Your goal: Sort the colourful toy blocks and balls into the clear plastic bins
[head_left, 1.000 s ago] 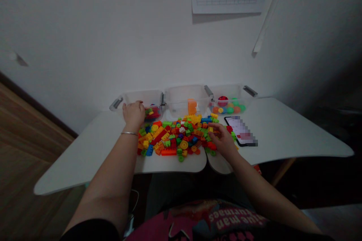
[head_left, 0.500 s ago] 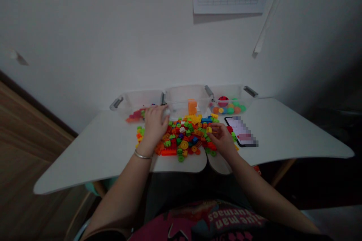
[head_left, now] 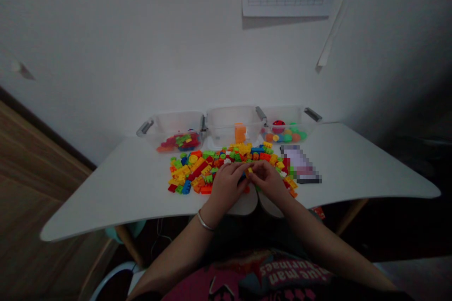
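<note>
My left hand (head_left: 229, 184) and my right hand (head_left: 270, 179) meet over the front of a pile of toy building blocks (head_left: 197, 169). Between their fingertips is a small yellow building block (head_left: 250, 171). My right thumb and fingers pinch it, and the left fingers close in on it from the other side. A silver bangle circles my left wrist. Both hands cover the front middle of the pile, which mixes red, yellow, green, blue and orange pieces.
Three clear bins line the wall: the left bin (head_left: 176, 120) holds mostly red pieces, the middle bin (head_left: 229, 115) stands behind an orange block (head_left: 240, 132), and the right bin (head_left: 293, 115) holds coloured balls. A phone (head_left: 300, 164) lies right of the pile on the white table (head_left: 116, 188).
My left hand has come from near the left bin to the front of the pile. My right hand has moved slightly left and down with the yellow block, and the hands now meet.
</note>
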The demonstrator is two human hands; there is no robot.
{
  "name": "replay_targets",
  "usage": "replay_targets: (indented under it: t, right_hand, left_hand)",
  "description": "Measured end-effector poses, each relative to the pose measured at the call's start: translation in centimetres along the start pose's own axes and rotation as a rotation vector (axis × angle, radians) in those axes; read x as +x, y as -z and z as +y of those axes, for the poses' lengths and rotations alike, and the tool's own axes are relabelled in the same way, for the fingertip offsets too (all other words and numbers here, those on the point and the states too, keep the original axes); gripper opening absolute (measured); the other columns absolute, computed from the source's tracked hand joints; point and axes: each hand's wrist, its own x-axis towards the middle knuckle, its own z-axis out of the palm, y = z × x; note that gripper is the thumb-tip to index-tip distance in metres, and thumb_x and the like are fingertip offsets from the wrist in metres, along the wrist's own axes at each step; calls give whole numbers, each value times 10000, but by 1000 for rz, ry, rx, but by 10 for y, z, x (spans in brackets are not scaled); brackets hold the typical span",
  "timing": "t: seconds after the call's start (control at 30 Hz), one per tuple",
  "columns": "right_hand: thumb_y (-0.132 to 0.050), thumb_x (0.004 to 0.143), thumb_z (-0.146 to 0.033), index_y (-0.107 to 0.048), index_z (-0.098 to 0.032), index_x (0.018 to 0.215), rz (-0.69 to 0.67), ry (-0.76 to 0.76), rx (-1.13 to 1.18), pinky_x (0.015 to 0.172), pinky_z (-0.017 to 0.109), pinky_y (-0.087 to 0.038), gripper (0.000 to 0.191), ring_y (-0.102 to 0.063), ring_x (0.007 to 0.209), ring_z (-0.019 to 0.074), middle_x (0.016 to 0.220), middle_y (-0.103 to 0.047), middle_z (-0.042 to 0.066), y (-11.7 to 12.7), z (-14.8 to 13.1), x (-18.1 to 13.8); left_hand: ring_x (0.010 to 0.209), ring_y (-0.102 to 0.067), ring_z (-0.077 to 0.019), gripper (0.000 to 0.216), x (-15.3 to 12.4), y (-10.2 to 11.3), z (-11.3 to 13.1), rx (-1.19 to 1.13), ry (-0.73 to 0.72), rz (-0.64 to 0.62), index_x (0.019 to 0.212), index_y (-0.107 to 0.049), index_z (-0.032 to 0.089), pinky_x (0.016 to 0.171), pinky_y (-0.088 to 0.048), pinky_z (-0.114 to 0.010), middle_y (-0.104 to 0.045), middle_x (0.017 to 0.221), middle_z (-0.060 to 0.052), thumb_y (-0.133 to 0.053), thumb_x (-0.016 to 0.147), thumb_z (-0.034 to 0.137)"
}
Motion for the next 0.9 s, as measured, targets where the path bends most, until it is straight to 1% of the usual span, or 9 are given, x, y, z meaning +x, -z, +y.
replay_targets:
  t: [0.13, 0.2, 0.27, 0.33, 0.43, 0.5, 0.57, 0.73, 0.9]
  right_hand:
    - [-705, 758, -582, -522, -264, 835, -3, -7, 48, 719, 381, -606, 375, -699, 812, 215, 851, -674, 25, -3, 0, 1]
    - [-702, 771, -537, -540, -264, 870, -17, -16, 44, 715, 383, -605, 332, -704, 796, 212, 871, -677, 25, -3, 0, 0]
    - [-682, 801, -480, -568, -260, 921, -31, -2, -12, 728, 392, -604, 275, -707, 807, 213, 915, -687, 36, -1, -2, -2]
    - [-638, 847, -412, -597, -257, 971, -38, 67, -146, 777, 417, -597, 203, -702, 877, 224, 990, -697, 59, 4, -3, -5]
    - [-592, 884, -324, -636, -261, 1009, -16, 242, -489, 900, 500, -544, 147, -660, 1027, 270, 1088, -705, 85, 16, -4, -11]
    - [-591, 888, -300, -664, -266, 1003, -14, 349, -720, 946, 542, -498, 140, -636, 1073, 301, 1096, -717, 88, 23, -2, -14]
    - [-588, 894, -294, -683, -267, 1002, -21, 424, -868, 947, 545, -481, 146, -629, 1084, 316, 1091, -727, 89, 28, 3, -16]
    - [-584, 896, -271, -687, -221, 1036, 44, 555, -1014, 922, 497, -484, 181, -631, 1050, 306, 1078, -734, 99, 30, 16, -14]
    - [-569, 916, -259, -676, -169, 1048, 66, 611, -1069, 935, 451, -489, 193, -618, 1033, 278, 1065, -731, 101, 29, 20, -13]
  left_hand:
    - [1044, -646, -259, 398, 0, 0, 1, -24, -1, 59, 1244, -649, 282, 953, -500, -448, -714, 1101, -87, -652, 850, 230]
    - [1033, -651, -258, 380, 0, -1, 1, -43, 9, 68, 1209, -666, 273, 949, -505, -444, -716, 1084, -85, -657, 834, 216]
    - [1027, -651, -262, 365, 0, -1, 0, -60, 33, 64, 1179, -676, 253, 936, -512, -441, -712, 1075, -89, -660, 817, 207]
    - [1028, -647, -265, 364, 0, -1, -2, -80, 67, 66, 1172, -673, 233, 925, -520, -436, -699, 1082, -98, -651, 810, 205]
    - [1018, -642, -239, 446, -1, 1, -7, -109, 142, 107, 1261, -622, 243, 917, -532, -404, -656, 1144, -98, -613, 818, 191]
    - [1026, -635, -221, 490, -1, 4, -12, -119, 180, 144, 1308, -590, 271, 913, -535, -377, -623, 1171, -87, -595, 825, 184]
    - [1025, -629, -210, 456, 0, 8, -16, -136, 196, 167, 1284, -607, 275, 917, -533, -366, -605, 1173, -83, -588, 836, 191]
    - [845, -629, -160, 348, 3, 14, -27, -211, 218, 221, 1189, -635, 236, 892, -540, -359, -633, 1058, -61, -608, 844, 202]
    - [799, -628, -156, 300, 8, 21, -48, -246, 324, 339, 1126, -631, 222, 844, -539, -341, -658, 958, -33, -653, 830, 266]
